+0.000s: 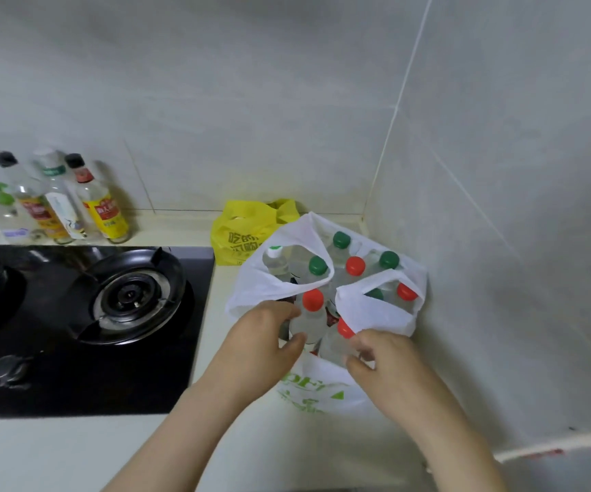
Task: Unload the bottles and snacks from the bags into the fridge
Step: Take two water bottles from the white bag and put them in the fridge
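We note the left hand curled round a bottle standing in the bag just beyond it. The right hand, near the left, pinches a second bottle between thumb and curled fingers.

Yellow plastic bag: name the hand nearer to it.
Left: the left hand is directly in front of the yellow plastic bag; the right hand is farther right.
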